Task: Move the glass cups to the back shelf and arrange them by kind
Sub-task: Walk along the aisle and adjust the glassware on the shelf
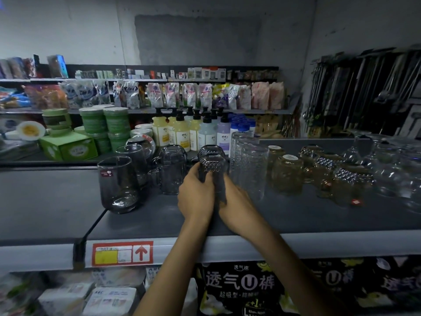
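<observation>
While my left hand [196,197] and right hand [237,208] both curl round the dark faceted cup [213,169] mid-way along the grey shelf [159,215], I fear clipping and toppling the tall clear tumblers [249,165] just beside it.

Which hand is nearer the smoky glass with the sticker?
Left. The left hand sits right of the smoky glass; the right hand is farther right, across the textured cup.

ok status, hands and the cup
Left hand and right hand both gripping dark diamond-cut cup. Smoky mug close on its left, tall clear tumbler close on its right.
</observation>
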`<state>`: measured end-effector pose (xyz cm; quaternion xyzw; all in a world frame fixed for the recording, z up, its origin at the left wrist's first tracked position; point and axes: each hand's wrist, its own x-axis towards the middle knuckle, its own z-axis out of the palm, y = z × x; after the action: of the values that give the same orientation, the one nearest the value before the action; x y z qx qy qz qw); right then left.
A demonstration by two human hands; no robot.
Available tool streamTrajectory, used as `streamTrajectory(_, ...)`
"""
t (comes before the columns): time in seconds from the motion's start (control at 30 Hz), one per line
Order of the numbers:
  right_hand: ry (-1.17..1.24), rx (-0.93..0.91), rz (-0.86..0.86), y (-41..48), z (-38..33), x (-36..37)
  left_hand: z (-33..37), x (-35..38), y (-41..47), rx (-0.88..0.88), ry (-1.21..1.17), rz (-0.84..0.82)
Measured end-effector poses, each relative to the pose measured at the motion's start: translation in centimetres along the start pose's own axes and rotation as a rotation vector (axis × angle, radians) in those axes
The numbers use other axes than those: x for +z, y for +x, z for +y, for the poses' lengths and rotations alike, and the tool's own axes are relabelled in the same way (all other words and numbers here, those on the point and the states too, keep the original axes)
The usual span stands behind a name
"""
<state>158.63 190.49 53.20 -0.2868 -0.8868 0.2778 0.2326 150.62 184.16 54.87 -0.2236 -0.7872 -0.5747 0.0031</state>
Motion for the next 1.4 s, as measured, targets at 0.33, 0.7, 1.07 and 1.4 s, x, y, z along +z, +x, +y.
streamTrajectory(0.33, 0.092, 0.007, -0.041, 0.6, 0.3, 0.2, -0.2, 0.2, 0.2, 0.005, -0.008, 0.007)
streamTrajectory(0.7, 0.328, 0.020, 0.025, 1.7, -0.5, -0.2, -0.2, 0.5, 0.6, 0.073, -0.167, 0.024)
streamTrajectory(1.07, 0.247, 0.049, 0.186, 3.8, -0.9, 0.6, -0.2, 0.9, 1.4, 0.067, -0.211, 0.046)
streamTrajectory(1.4, 0.012, 0.009, 0.258, 3.8, -1.1, 1.2, -0.4, 0.9, 1.3, 0.064, -0.264, 0.050)
